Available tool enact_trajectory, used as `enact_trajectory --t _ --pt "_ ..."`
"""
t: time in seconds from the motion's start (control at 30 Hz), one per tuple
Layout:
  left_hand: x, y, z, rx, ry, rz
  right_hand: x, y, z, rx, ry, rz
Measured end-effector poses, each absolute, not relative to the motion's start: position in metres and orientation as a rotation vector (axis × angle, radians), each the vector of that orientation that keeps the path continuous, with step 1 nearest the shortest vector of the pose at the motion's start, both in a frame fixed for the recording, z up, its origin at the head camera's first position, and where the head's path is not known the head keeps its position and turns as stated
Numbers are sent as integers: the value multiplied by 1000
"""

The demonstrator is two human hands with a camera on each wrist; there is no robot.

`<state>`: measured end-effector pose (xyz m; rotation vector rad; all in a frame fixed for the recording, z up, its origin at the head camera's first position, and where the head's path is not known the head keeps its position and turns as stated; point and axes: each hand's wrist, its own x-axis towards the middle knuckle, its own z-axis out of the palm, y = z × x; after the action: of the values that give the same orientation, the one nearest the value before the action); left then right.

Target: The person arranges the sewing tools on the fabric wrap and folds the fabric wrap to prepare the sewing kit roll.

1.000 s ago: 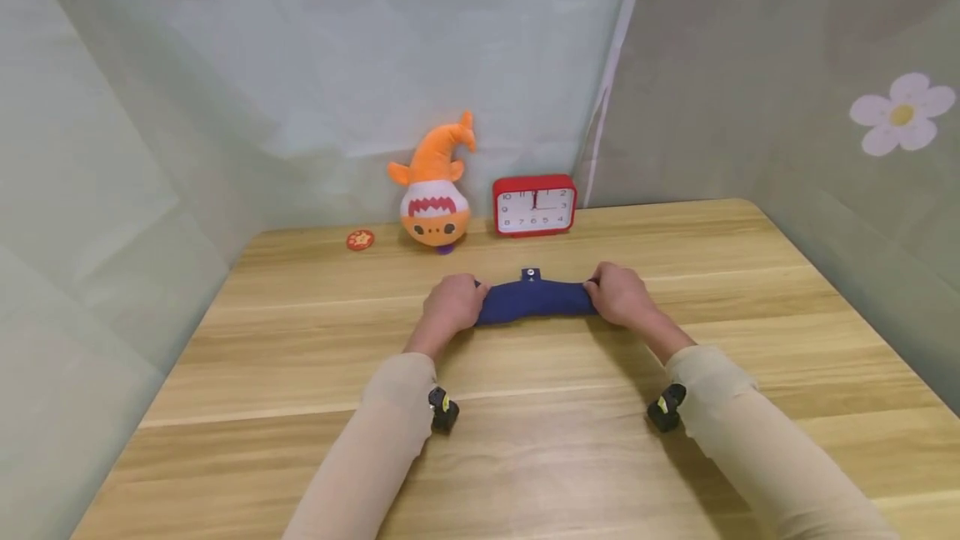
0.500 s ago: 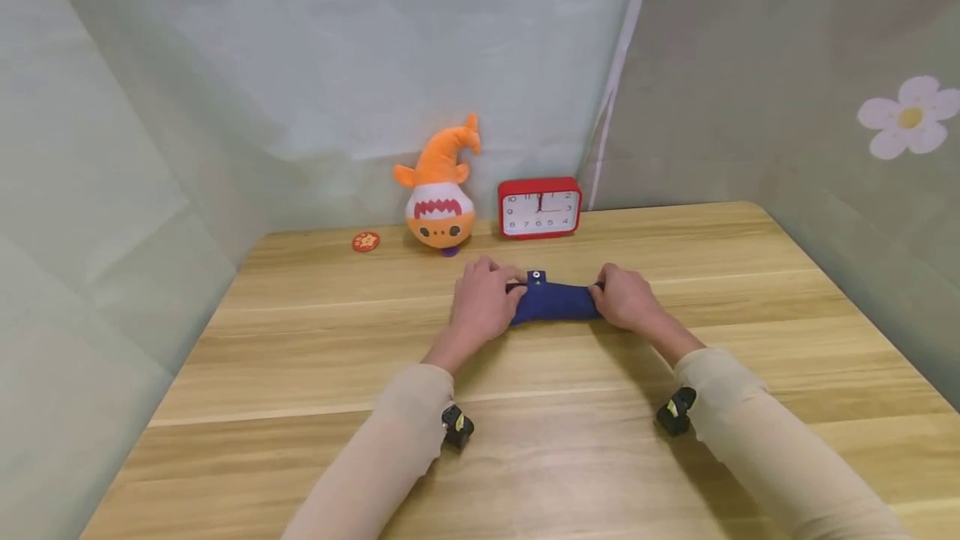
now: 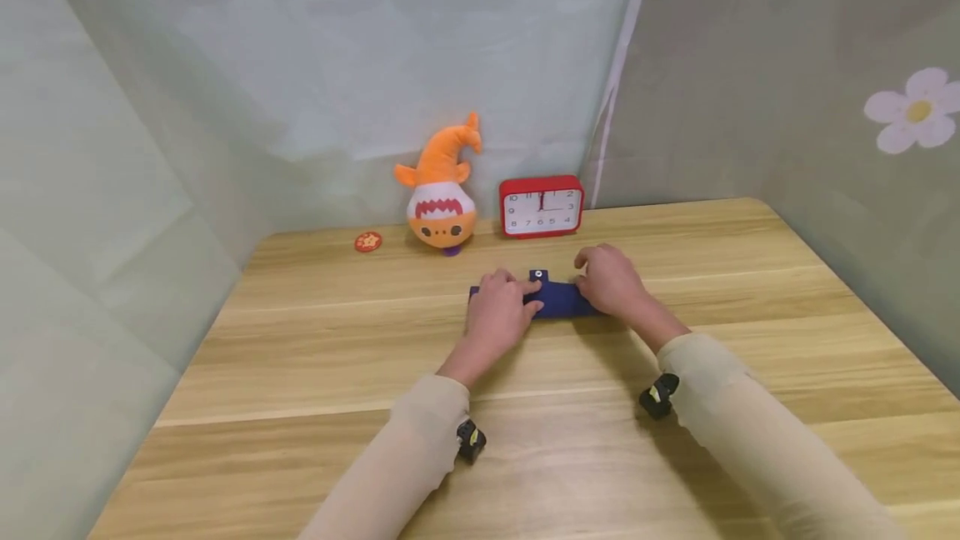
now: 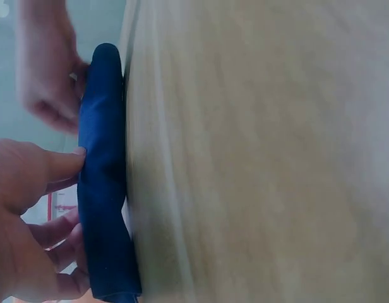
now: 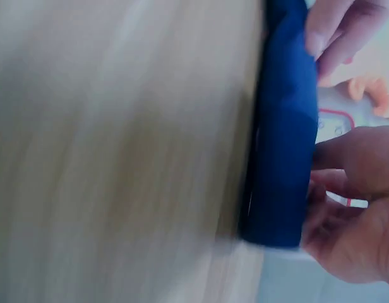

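Note:
A navy blue cloth roll (image 3: 559,300) lies crosswise on the wooden table, with a small tab (image 3: 538,276) bearing a metal snap at its far edge. My left hand (image 3: 498,308) rests over its left part, thumb and fingers spread and pressing on it; the left end shows past the hand. At the right end is my right hand (image 3: 612,282), its fingers bent loosely and partly raised, the thumb side near the cloth. In the left wrist view, my left thumb and fingertips touch one long side of the roll (image 4: 105,139).
Behind the cloth stand an orange-and-white plush shark (image 3: 441,211), nose down, and a red alarm clock (image 3: 542,207). A round red disc (image 3: 367,242) lies left of the shark. Fabric walls enclose the table's back and sides; the right one bears a white flower (image 3: 915,111).
My left hand has moved from the cloth's left end to near its middle and spread its fingers over it. My right hand has loosened its grip and shifted slightly left and back.

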<state>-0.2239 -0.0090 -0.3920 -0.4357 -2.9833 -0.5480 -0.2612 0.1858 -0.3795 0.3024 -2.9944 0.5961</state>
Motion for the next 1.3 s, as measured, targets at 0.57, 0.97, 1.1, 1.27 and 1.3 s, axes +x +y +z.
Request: enact_trajectory --t 0.57,0.97,1.1,1.27,1.3 --pt "-218 -6 -388 -533 -2981 -379 -279 158 -384 141 -2978 1289" --pt "-219 -11 -389 -548 -2982 -384 -275 157 -389 199 -2909 1370" --pt "-220 -11 -385 -542 -3008 -372 -272 158 -391 243 -2869 1352" --pt "-220 -11 -381 -563 -3031 -331 -269 160 -393 291 -2814 1350" --pt "-220 -11 -381 -567 -3031 -321 -269 161 -394 296 -2810 1347"
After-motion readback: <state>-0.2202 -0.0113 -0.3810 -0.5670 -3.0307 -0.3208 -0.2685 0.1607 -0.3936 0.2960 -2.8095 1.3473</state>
